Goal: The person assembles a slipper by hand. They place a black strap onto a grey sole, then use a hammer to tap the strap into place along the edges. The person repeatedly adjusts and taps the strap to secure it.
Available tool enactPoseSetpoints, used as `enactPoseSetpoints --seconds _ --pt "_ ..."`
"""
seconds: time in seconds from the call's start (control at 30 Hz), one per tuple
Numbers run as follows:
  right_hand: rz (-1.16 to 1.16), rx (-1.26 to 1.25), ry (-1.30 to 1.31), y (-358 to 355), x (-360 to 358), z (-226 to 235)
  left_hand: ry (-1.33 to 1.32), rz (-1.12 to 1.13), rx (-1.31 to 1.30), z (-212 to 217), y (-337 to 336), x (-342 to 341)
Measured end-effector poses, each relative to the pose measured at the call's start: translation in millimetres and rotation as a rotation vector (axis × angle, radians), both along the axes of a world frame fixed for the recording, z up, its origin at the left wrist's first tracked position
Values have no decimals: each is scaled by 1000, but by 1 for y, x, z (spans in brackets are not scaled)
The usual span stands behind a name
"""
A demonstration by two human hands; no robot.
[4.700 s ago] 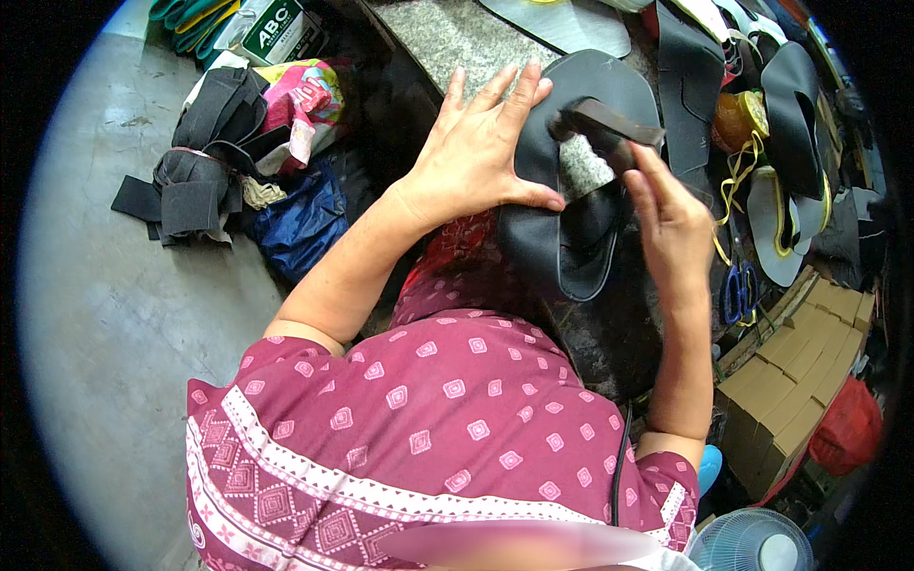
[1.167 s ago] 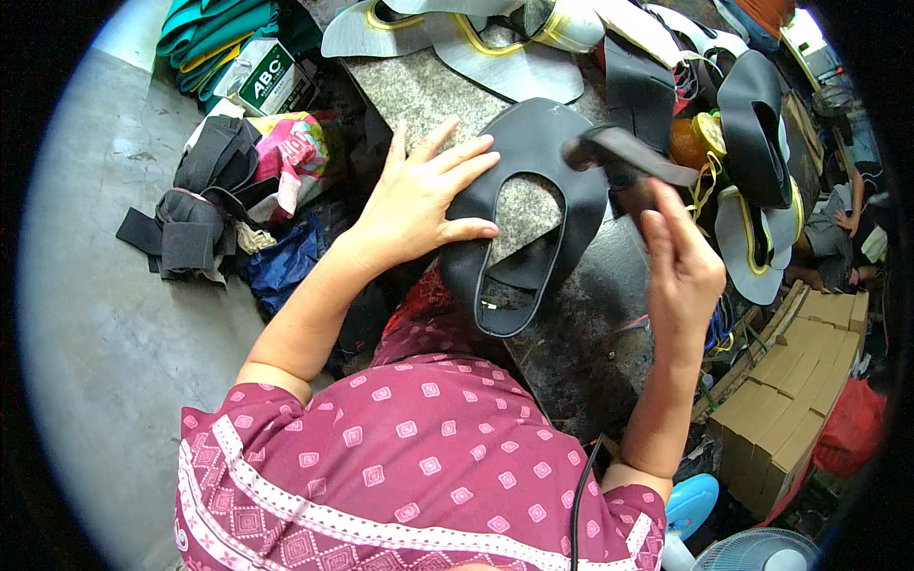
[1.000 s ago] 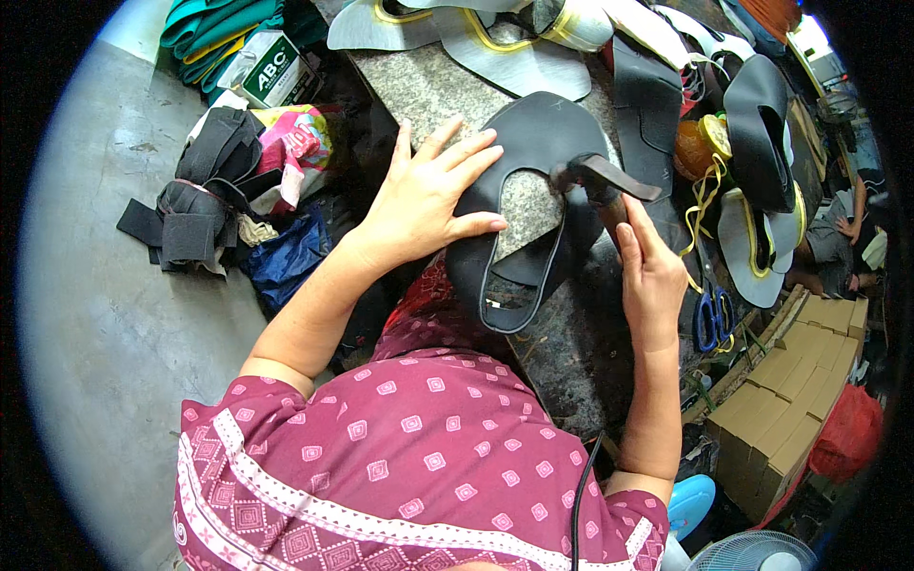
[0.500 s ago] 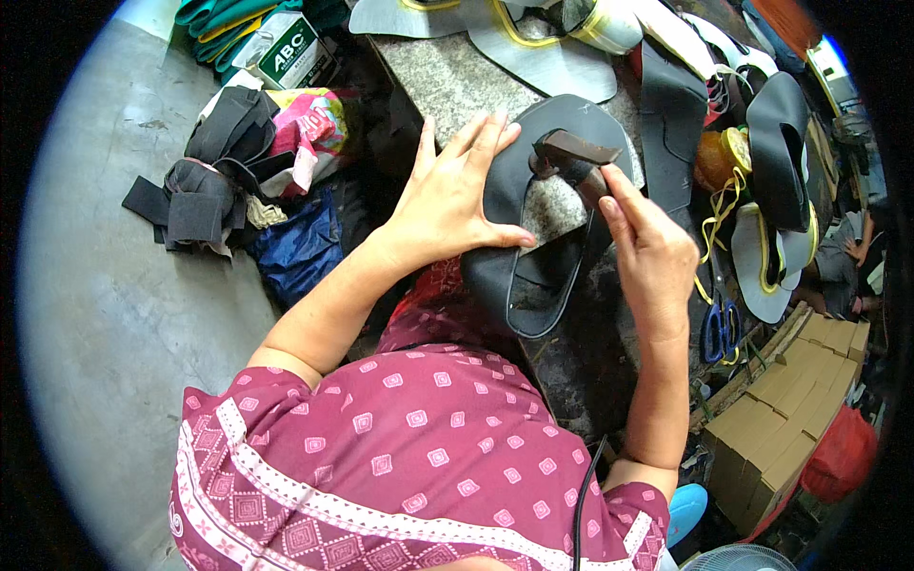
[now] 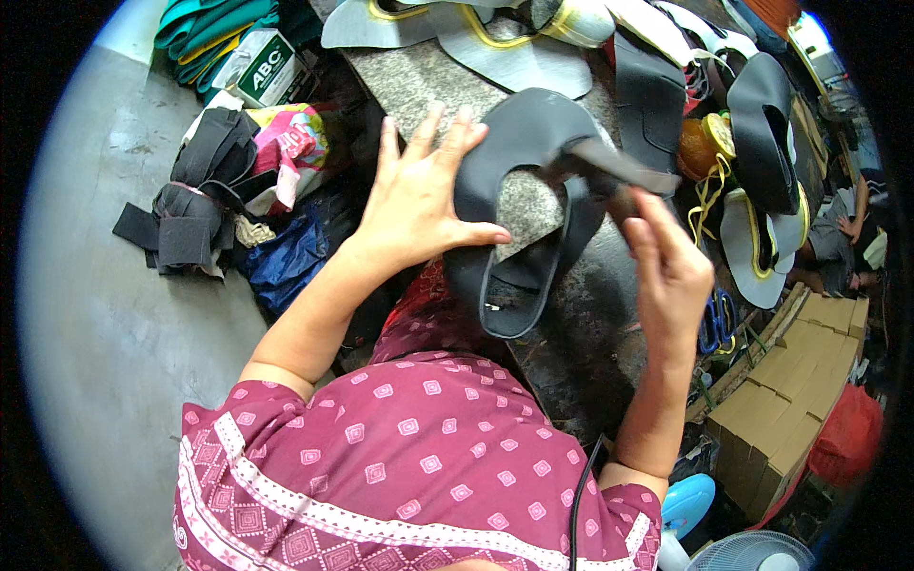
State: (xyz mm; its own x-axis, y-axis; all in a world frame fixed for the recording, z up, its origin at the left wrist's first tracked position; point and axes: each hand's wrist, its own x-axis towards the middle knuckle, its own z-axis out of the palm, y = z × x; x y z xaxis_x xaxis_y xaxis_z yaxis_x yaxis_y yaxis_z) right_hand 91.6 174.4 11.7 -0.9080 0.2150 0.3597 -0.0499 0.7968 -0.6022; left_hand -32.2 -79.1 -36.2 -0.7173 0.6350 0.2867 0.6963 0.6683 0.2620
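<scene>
A black U-shaped shoe upper piece [image 5: 519, 157] lies on a grey stone slab [image 5: 419, 81]. My left hand [image 5: 419, 195] presses flat on its left side, fingers spread, thumb reaching across the cut-out. My right hand [image 5: 671, 266] is raised over the piece's right arm and grips the handle of a dark hammer-like tool [image 5: 609, 167], whose head hangs just above the leather.
More cut uppers, grey with yellow edging [image 5: 495, 43] and black [image 5: 762, 128], lie at the back and right. A heap of black scraps [image 5: 190, 205] and a blue bag [image 5: 286, 257] sit left on the concrete floor. Cardboard boxes [image 5: 776, 419], a fan [image 5: 752, 552] and blue scissors [image 5: 714, 319] are on the right.
My right hand has lifted the tool up off the piece after bringing it down half a second ago. The left hand stays pressed on the upper.
</scene>
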Motion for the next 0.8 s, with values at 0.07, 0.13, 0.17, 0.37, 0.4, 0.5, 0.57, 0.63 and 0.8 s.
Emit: enactPoseSetpoints --seconds 0.07,0.13,0.17,0.37,0.4,0.5,0.57,0.63,0.8 --pt "-143 -259 47 12 12 7 5 54 -11 2 -5 1" --pt "-169 -378 152 16 17 5 7 55 -27 3 -7 1" --pt "-178 -342 100 16 21 3 -17 76 -52 4 -7 2" --pt "-83 310 -13 0 13 -29 5 35 -21 21 7 1" --pt "-97 312 -22 -3 9 -32 28 21 16 22 13 2" --pt "-119 315 -12 -2 7 -22 -18 -60 -31 20 33 7" --pt "-135 307 -28 3 4 -11 -108 -45 -18 15 40 7" --pt "-162 285 -21 7 7 2 -113 -34 10 11 39 9" --pt "-50 -38 29 0 -11 -11 -207 -32 113 5 37 18"
